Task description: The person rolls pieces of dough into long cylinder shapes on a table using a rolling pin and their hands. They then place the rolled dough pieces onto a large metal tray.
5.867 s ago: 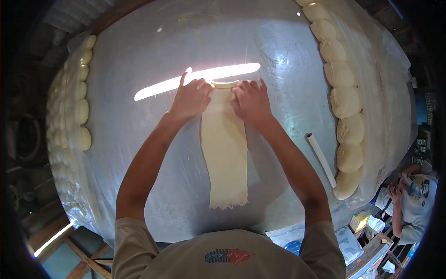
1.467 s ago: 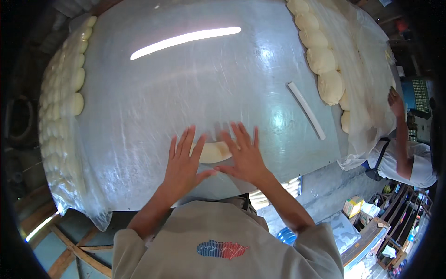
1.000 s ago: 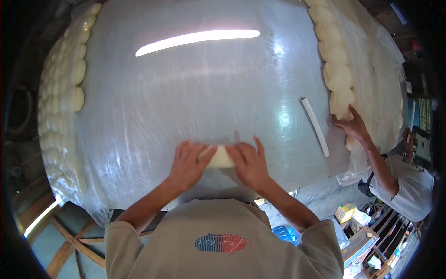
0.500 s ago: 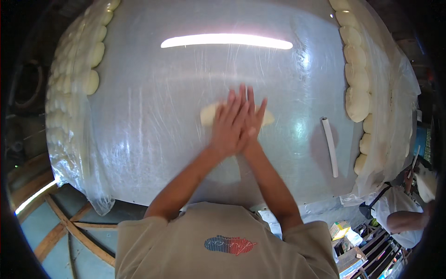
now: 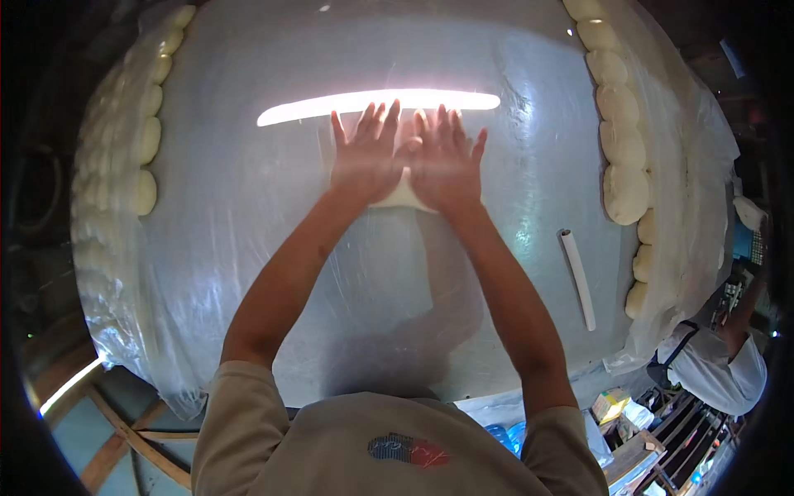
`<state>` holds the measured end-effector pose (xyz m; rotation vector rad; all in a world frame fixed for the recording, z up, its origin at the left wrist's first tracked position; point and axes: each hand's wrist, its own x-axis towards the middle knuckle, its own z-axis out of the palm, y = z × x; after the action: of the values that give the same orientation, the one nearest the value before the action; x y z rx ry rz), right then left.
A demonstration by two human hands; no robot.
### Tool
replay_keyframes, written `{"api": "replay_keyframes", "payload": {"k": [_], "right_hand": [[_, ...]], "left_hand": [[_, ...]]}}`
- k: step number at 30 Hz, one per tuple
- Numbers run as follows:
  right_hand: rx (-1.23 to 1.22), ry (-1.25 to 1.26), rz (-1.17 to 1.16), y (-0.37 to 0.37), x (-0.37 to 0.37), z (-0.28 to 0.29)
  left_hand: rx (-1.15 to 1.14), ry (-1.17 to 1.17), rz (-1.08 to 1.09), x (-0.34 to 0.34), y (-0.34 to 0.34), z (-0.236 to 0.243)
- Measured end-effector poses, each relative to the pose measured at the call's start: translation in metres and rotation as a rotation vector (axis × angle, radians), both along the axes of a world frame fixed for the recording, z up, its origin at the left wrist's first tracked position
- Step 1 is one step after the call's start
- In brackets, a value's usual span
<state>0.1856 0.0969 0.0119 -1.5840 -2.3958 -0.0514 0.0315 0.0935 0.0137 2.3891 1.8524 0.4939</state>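
My left hand [image 5: 364, 153] and my right hand [image 5: 444, 157] lie side by side over a pale rolled piece of dough [image 5: 404, 197] in the upper middle of the grey metal worktop [image 5: 240, 248]. Both have fingers stretched out and spread, grasping nothing, with the thumbs close together. They cover much of the dough, whose lower part shows between and below the palms. A long bright streak of reflected light crosses the worktop behind my fingertips.
Rows of dough balls under clear plastic line the left [image 5: 145, 192] and right [image 5: 626, 194] sides. A thin white tube [image 5: 576, 279] lies at the right. Beyond the right edge, a co-worker [image 5: 711, 368] in a white shirt is beside shelves and boxes [image 5: 612, 403].
The long flat dough strip has become a short roll. My hands came back near me, crossed over each other, and have now moved forward and spread apart. The co-worker's hand left the dough balls.
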Motion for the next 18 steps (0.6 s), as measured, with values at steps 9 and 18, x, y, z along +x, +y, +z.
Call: {"api": "replay_keyframes", "payload": {"k": [9, 18], "right_hand": [[-0.205, -0.019, 0.168, -0.129, 0.036, 0.024], [-0.215, 0.122, 0.035, -0.092, -0.016, 0.033]], "left_hand": [[-0.234, 0.133, -0.010, -0.066, -0.147, 0.006], [-0.094, -0.455, -0.111, 0.026, -0.118, 0.055]]}}
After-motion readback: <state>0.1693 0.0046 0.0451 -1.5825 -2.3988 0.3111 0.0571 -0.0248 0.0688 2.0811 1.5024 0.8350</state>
